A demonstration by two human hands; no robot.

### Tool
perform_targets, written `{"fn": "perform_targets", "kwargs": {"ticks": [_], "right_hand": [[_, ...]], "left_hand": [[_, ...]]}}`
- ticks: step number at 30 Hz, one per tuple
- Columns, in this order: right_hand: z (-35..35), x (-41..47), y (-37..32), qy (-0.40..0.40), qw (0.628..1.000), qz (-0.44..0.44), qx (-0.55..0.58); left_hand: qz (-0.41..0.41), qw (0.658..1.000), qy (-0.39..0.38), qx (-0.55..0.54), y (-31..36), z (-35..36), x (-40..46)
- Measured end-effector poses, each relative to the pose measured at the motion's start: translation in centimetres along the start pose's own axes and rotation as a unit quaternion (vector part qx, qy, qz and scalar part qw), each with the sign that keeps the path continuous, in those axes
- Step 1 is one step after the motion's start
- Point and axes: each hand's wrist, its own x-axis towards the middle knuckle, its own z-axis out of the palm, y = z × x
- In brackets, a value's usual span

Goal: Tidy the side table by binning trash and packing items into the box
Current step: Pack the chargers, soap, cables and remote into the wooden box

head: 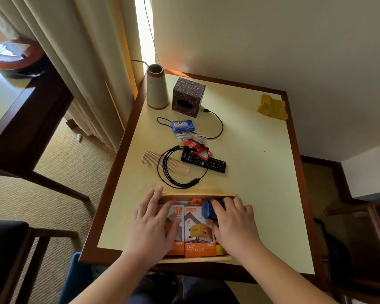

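We see a shallow wooden box (198, 195) at the near edge of the tabletop (261, 172). It holds two orange-and-white charger cartons (198, 233) side by side; one reads "25W", the other "FAST CHARGER". A yellow item at the box's near right corner is mostly hidden. The left hand (151, 224) lies flat on the left carton, fingers straight. The right hand (233, 222) curls its fingers round a blue object (207, 210) inside the box; we cannot identify it. Farther away lie a stack of paper cups (162, 162), a coiled black cable (180, 167), a remote control (206, 163), a blue "LUX" soap packet (182, 126), a patterned tissue box (188, 96), a vase (156, 86) and a yellow cloth (272, 107).
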Motion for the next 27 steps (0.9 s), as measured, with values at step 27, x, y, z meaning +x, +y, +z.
{"fn": "perform_targets", "kwargs": {"ticks": [27], "right_hand": [[-2.5, 3.9, 3.2, 0.137, 0.985, -0.007, 0.102]], "left_hand": [[-0.02, 0.999, -0.029, -0.008, 0.6, -1.1, -0.1]]}}
